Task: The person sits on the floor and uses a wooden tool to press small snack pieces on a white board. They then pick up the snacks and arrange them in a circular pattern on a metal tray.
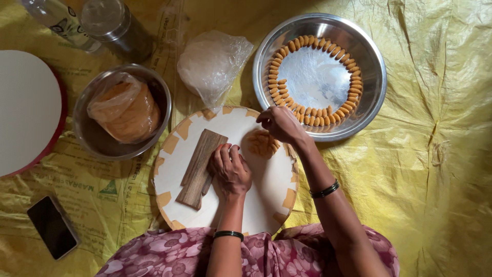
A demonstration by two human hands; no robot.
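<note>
Pressing down near the body: left hand [230,172] lies fingers together, palm down, on a grooved wooden paddle [201,168] set diagonally on a round white board [266,195] with tan edge patches. Right hand [281,124] is bunched at the board's far edge, fingertips pinched; what they pinch is too small to tell. Just under it sits a small pile of orange dough pieces [262,143], ridged and curled. Judgement: pieces are soft, light and easily squashed; lift each by its ends with a light pinch, not across the ribs. Paddle looks stiff and light, safe to grip mid-length.

Left of board: dark phone [52,226] flat on a yellow plastic sheet [435,154], crinkled, likely slippery. Further out, a steel bowl [92,138] holding orange dough in a clear bag [123,105]. Beyond the board, a knotted translucent bag [212,64] and a wide steel pan [369,51] with a ring of shaped pieces [277,92] around its floor. Far left: a white disc [25,110], a steel tumbler [115,25], a bottle [59,20].
</note>
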